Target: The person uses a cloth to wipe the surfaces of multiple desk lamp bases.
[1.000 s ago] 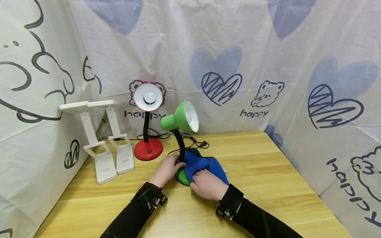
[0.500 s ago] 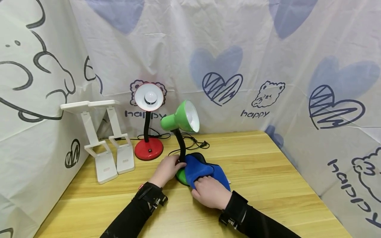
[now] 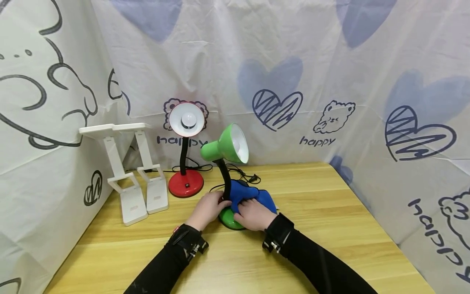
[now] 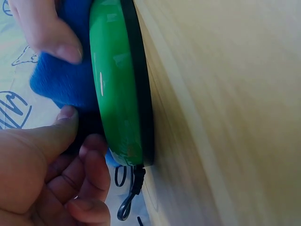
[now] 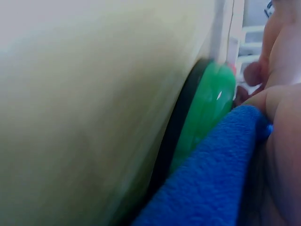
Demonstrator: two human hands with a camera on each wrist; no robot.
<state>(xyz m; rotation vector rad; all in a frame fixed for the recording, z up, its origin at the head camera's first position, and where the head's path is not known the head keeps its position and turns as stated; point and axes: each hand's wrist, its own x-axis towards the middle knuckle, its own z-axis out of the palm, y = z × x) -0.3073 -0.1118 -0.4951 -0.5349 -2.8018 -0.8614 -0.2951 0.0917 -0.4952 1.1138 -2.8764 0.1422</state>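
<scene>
A green desk lamp (image 3: 227, 147) stands near the middle of the table, its shade tilted up to the right. My left hand (image 3: 207, 209) grips the lamp's black neck (image 3: 225, 179) low down, just above the base. In the left wrist view its thumb and curled fingers close round the dark stem beside the glossy green base (image 4: 117, 89). A blue cloth (image 3: 266, 200) is bunched in my right hand (image 3: 254, 215), which holds it against the top of that base. In the right wrist view the cloth (image 5: 207, 174) covers part of the base.
Behind and left stands a red desk lamp (image 3: 186, 183). Two white folding lamps (image 3: 133, 204) are further left, by the curtain. A black cord with a plug (image 3: 253, 178) lies behind the green lamp. Printed curtains (image 3: 315, 61) enclose the wooden table (image 3: 323, 228).
My right hand with the cloth first slides a little toward me, then away and to the left over the base. The left hand keeps its grip on the neck. The head view shifts slightly.
</scene>
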